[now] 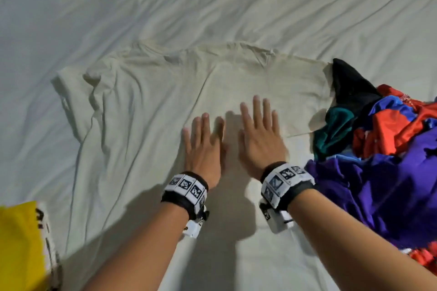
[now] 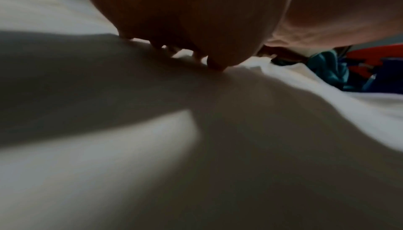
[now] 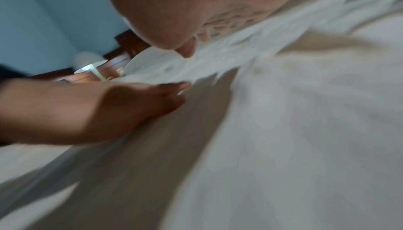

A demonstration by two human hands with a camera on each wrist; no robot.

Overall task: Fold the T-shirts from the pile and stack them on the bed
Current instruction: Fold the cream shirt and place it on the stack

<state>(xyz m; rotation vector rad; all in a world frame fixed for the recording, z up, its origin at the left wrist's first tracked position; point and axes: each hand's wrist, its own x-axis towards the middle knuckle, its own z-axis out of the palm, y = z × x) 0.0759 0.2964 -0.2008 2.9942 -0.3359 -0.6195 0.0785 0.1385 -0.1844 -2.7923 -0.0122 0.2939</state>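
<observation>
A cream T-shirt (image 1: pixel 146 106) lies spread out on the white bed sheet (image 1: pixel 212 2), one sleeve (image 1: pixel 71 92) at the left. Both hands lie flat on its middle, side by side, fingers straight. My left hand (image 1: pixel 203 139) is a little nearer than my right hand (image 1: pixel 260 130). The pile of T-shirts (image 1: pixel 383 153), purple, red, teal and black, sits at the right, touching the shirt's edge. In the left wrist view the left hand (image 2: pixel 191 27) presses the cream cloth (image 2: pixel 152 147). The right wrist view is blurred, with the right hand (image 3: pixel 185 14) over the shirt (image 3: pixel 305 130).
A yellow garment (image 1: pixel 21 243) with a white printed edge lies at the near left corner. The wrinkled sheet stretches beyond the shirt. In the right wrist view, dark wooden furniture (image 3: pixel 130 44) and a small lit lamp (image 3: pixel 91 68) stand past the bed's far side.
</observation>
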